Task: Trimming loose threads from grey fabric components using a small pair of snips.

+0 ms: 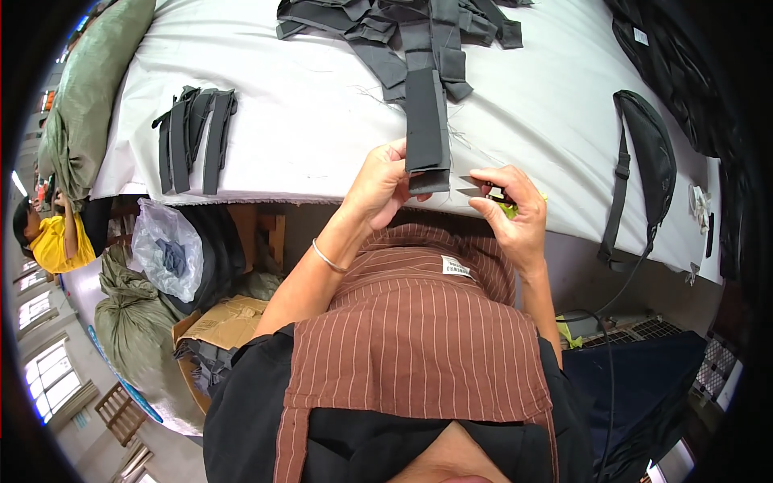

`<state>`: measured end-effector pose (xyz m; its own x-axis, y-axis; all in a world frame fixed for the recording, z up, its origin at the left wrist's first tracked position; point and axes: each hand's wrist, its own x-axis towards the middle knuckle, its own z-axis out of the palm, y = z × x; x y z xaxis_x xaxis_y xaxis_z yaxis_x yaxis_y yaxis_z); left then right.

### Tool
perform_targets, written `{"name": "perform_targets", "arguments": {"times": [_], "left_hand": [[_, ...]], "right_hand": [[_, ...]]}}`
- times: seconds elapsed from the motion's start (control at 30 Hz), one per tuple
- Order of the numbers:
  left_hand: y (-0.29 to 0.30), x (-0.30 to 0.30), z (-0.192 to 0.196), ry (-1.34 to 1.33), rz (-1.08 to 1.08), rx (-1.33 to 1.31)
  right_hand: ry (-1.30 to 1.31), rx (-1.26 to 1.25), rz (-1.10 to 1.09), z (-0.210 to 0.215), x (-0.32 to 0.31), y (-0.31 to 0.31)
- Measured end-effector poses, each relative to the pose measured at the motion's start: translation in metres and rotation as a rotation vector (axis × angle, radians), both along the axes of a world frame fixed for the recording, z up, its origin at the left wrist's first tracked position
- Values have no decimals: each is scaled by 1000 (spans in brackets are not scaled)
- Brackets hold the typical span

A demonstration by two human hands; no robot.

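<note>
My left hand [382, 187] grips the near end of a dark grey fabric strip [426, 121], which hangs over the table's front edge. The strip's far end runs up to a heap of similar strips [403, 36]. Just right of the strip, my right hand [515, 211] is closed around small thread snips [475, 187]. Their two pointed blades stand apart and point left at the strip, without touching it. Loose threads [455, 133] stick out along the strip's right side. Part of my left fingers is hidden behind the fabric.
A row of strips [193, 137] lies left on the white-covered table [314, 121]. A black waist bag [644, 161] lies right, near black material [684, 72]. Below left are a plastic bag [167, 249], a cardboard box [221, 322] and sacks [137, 330]. A person in yellow [64, 241] is far left.
</note>
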<state>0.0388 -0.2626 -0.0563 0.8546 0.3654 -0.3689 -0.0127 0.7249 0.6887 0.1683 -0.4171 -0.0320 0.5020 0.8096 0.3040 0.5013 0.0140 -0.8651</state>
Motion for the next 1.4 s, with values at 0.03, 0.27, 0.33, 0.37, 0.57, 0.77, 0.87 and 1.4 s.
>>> {"name": "perform_targets", "arguments": {"times": [0.03, 0.27, 0.33, 0.37, 0.57, 0.77, 0.87, 1.4], "left_hand": [[0, 0, 0, 0, -1, -16], [-4, 3, 2, -84, 49, -89], [-4, 2, -3, -144, 36, -142], [-5, 2, -4, -144, 35, -139], [-6, 0, -5, -230, 25, -273], [-5, 2, -5, -165, 65, -248], [-7, 1, -4, -164, 69, -254], [-7, 1, -1, -180, 52, -238]], "right_hand": [[24, 9, 3, -3, -1, -1], [13, 90, 59, -12, -1, 1], [11, 109, 62, -13, -3, 5], [46, 113, 48, -13, -5, 7], [130, 141, 48, -19, -9, 12], [198, 165, 42, -18, -12, 13], [247, 181, 19, -19, -15, 14], [309, 158, 13, -19, -14, 15]]}}
